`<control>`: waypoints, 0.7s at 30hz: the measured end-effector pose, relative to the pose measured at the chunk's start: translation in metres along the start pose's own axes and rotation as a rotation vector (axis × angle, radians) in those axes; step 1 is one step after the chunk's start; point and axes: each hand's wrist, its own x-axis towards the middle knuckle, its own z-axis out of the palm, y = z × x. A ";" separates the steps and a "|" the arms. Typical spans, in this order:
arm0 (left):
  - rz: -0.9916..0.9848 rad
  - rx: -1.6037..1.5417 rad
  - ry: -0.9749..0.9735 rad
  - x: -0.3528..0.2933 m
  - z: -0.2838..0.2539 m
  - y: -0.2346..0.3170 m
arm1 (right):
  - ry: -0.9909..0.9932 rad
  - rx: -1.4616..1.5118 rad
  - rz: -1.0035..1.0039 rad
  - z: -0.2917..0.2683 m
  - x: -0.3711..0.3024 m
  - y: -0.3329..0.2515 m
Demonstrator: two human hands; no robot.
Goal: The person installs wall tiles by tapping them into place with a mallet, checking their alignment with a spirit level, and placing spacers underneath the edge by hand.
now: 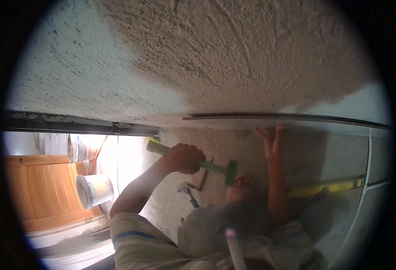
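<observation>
My left hand [185,158] is closed around the handle of a green-headed rubber mallet [230,172]. The handle's yellow-green end [156,146] sticks out on the left, and the head points right, slightly blurred. My right hand [272,137] is raised with its fingers apart, fingertips against the face of a tile [240,123] at the foot of the wall. The tile's dark top edge [288,118] runs along under the rough plaster. Between my arms, a red-handled object [239,189] is partly hidden; its kind is unclear.
A hammer [190,196] lies on the floor near my left forearm. A yellow spirit level [326,188] lies at right, by pale tile joints [369,157]. Rough mortar [234,49] covers the wall ahead. Left stand two buckets [96,191] beside a wooden door [45,189].
</observation>
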 end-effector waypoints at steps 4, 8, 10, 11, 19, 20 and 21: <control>0.035 0.012 0.106 -0.005 -0.013 -0.001 | 0.088 -0.045 -0.009 -0.003 0.002 0.002; -0.093 -0.032 0.115 -0.013 -0.011 0.004 | 0.056 -0.011 -0.007 -0.009 0.003 0.005; 0.136 0.007 -0.073 -0.018 -0.010 0.002 | 0.056 -0.024 -0.017 -0.009 0.003 0.005; 0.125 0.022 0.015 -0.020 -0.009 0.001 | 0.016 -0.029 -0.019 -0.008 0.004 0.006; -0.069 0.029 -0.002 -0.013 0.000 -0.008 | -0.001 -0.091 -0.063 0.004 0.000 0.004; 0.021 0.013 -0.036 -0.009 0.000 -0.009 | 0.047 -0.105 -0.075 0.003 -0.001 0.004; 0.119 -0.010 -0.081 -0.009 0.003 -0.008 | 0.014 -0.078 -0.039 0.002 0.001 0.005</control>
